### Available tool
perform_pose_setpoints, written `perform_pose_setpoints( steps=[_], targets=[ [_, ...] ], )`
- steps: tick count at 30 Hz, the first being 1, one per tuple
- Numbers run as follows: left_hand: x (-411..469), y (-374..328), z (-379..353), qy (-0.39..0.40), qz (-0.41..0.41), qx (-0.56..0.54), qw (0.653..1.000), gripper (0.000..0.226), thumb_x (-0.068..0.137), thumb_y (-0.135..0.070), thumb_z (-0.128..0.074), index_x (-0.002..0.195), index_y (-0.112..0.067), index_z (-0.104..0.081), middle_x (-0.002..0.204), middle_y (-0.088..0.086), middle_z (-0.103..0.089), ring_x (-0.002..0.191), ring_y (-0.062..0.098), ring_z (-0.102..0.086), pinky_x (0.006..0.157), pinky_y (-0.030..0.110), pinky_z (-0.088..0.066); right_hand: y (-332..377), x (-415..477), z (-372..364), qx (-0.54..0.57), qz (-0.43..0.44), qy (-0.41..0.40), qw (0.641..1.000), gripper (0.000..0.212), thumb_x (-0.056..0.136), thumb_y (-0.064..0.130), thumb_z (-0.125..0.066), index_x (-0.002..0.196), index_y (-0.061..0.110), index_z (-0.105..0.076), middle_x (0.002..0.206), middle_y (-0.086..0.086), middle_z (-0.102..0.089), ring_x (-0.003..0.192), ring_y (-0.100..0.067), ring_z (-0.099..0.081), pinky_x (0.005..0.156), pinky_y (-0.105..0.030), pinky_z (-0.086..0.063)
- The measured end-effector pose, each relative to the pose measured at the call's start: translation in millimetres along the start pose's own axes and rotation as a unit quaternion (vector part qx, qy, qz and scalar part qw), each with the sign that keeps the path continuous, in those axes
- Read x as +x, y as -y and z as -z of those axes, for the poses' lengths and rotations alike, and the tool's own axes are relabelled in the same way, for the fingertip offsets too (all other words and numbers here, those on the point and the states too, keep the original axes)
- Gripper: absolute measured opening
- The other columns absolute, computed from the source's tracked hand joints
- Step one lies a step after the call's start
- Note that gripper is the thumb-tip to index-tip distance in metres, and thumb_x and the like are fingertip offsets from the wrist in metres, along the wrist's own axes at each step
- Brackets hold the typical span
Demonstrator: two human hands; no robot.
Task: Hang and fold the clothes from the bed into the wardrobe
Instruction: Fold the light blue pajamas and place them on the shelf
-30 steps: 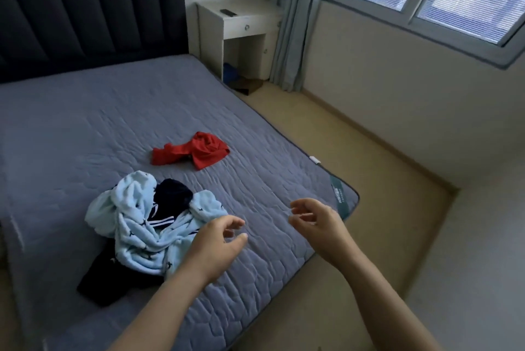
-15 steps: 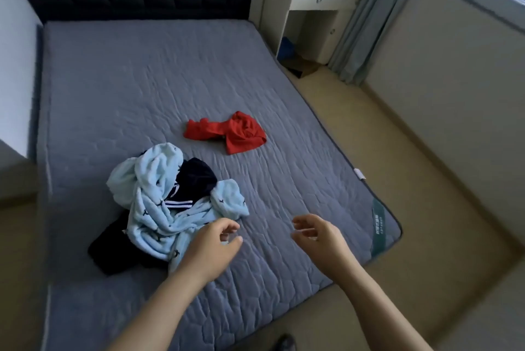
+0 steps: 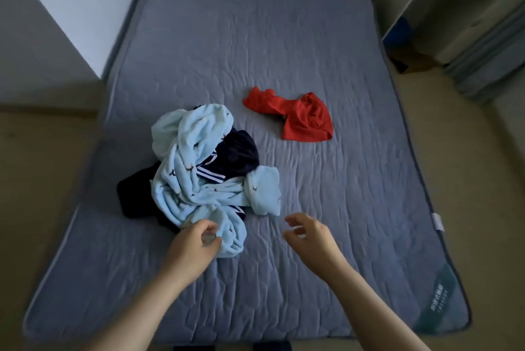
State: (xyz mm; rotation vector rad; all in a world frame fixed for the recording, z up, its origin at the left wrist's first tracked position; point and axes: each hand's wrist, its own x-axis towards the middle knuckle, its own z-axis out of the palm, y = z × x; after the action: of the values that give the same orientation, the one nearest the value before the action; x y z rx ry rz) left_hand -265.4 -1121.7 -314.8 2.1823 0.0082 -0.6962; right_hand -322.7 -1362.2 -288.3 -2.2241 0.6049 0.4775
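The bed [image 3: 326,46] carries two groups of clothes. A light blue garment [image 3: 196,174] lies tangled with a dark navy garment [image 3: 237,156] left of centre; a red garment [image 3: 301,117] lies apart at about 1 o'clock from that heap.

The left hand [image 3: 193,248] is at the heap's near edge, at 6 o'clock, fingers curled at the blue fabric. Motion blur prevents confirming whether cloth is actually pinched. The right hand [image 3: 309,234] hovers over bare mattress at 4 o'clock of the heap, fingers loosely spread and holding nothing.

Assessment: the task is at its start, with no garment yet lifted. The step in hand appears to be taking up the blue garment. Recommended practice: secure a full fold rather than an edge, bring the right hand to the lobe at 3 o'clock, and lift slowly so the navy item slips free. Risk: the tangle may drag both off together.
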Motion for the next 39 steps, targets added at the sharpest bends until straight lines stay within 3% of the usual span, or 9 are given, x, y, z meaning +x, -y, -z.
perform_pose_setpoints(
  steps=[8,11,20,26,30,33,36,37,39],
  targets=[
    [52.4,60.1,-47.4,-0.061,0.080,-0.010,0.995,0.031,0.084,-0.021,-0.068,0.113,-0.016,-0.060,0.108,-0.003,-0.059,0.101,0.017,-0.058,0.076,0.023,-0.041,-33.6,89.3,-41.4,-0.094,0.057,0.075,0.991,0.039,0.092,0.030,-0.057,0.130,0.021,-0.054,0.126,0.003,-0.057,0.111,-0.011,-0.053,0.086,-0.018,-0.039],
    [72.7,88.5,-49.6,-0.085,0.103,-0.024,0.991,0.039,0.085,-0.019,-0.066,0.122,-0.012,-0.057,0.119,0.002,-0.057,0.108,0.020,-0.057,0.086,0.028,-0.045,-29.9,122.8,-68.6,-0.126,0.084,0.092,0.984,0.037,0.092,0.031,-0.057,0.128,0.021,-0.055,0.128,0.003,-0.057,0.112,-0.013,-0.054,0.083,-0.018,-0.036],
    [116.7,169.9,-13.2,-0.148,0.139,-0.040,0.978,0.036,0.091,-0.025,-0.060,0.122,-0.009,-0.055,0.121,0.006,-0.059,0.099,0.018,-0.058,0.084,0.032,-0.045,25.3,206.2,-185.9,-0.114,0.134,0.119,0.977,0.041,0.093,0.034,-0.057,0.130,0.018,-0.055,0.133,0.003,-0.056,0.116,-0.013,-0.054,0.088,-0.019,-0.039],
    [135.6,212.7,20.7,-0.171,0.144,-0.050,0.973,0.040,0.093,-0.027,-0.056,0.129,-0.010,-0.051,0.128,0.007,-0.056,0.106,0.019,-0.057,0.088,0.031,-0.043,65.7,242.6,-255.0,-0.092,0.097,0.097,0.986,0.049,0.093,0.037,-0.056,0.135,0.013,-0.048,0.134,-0.004,-0.055,0.119,-0.021,-0.053,0.088,-0.027,-0.041],
    [143.7,227.6,25.6,-0.185,0.141,-0.065,0.970,0.036,0.093,-0.026,-0.057,0.127,-0.013,-0.053,0.125,0.003,-0.058,0.097,0.010,-0.052,0.083,0.024,-0.037,80.4,259.9,-280.2,0.006,0.049,0.062,0.997,0.047,0.091,0.038,-0.059,0.127,0.014,-0.042,0.123,-0.006,-0.057,0.114,-0.027,-0.056,0.087,-0.032,-0.043],
    [151.2,238.1,27.2,-0.193,0.145,-0.079,0.967,0.034,0.094,-0.026,-0.056,0.125,-0.014,-0.054,0.123,0.002,-0.059,0.094,0.008,-0.051,0.081,0.022,-0.035,91.6,268.7,-290.6,0.134,0.003,0.072,0.988,0.042,0.091,0.034,-0.059,0.125,0.018,-0.042,0.098,0.001,-0.061,0.093,-0.026,-0.067,0.088,-0.046,-0.052],
    [156.1,241.6,27.5,-0.185,0.133,-0.080,0.970,0.036,0.095,-0.027,-0.054,0.127,-0.013,-0.053,0.122,0.001,-0.059,0.093,0.006,-0.050,0.079,0.020,-0.033,91.9,269.3,-290.8,0.070,0.029,0.084,0.994,0.029,0.093,0.021,-0.050,0.119,0.014,-0.059,0.066,0.002,-0.061,0.067,-0.017,-0.061,0.075,-0.036,-0.052],
    [157.8,241.5,27.4,-0.180,0.127,-0.082,0.972,0.037,0.095,-0.028,-0.054,0.128,-0.012,-0.052,0.123,0.001,-0.059,0.093,0.006,-0.051,0.079,0.021,-0.033,91.1,267.7,-289.6,0.054,0.038,0.086,0.994,0.027,0.094,0.018,-0.048,0.116,0.013,-0.062,0.066,0.002,-0.060,0.068,-0.019,-0.061,0.073,-0.036,-0.052],
    [162.3,239.8,28.6,-0.177,0.118,-0.094,0.973,0.038,0.094,-0.029,-0.054,0.128,-0.011,-0.052,0.123,0.002,-0.060,0.094,0.006,-0.052,0.080,0.022,-0.035,92.8,265.2,-287.1,0.046,0.040,0.093,0.994,0.028,0.093,0.023,-0.051,0.119,0.015,-0.058,0.089,-0.003,-0.063,0.084,-0.024,-0.064,0.082,-0.044,-0.054]
  ],
)
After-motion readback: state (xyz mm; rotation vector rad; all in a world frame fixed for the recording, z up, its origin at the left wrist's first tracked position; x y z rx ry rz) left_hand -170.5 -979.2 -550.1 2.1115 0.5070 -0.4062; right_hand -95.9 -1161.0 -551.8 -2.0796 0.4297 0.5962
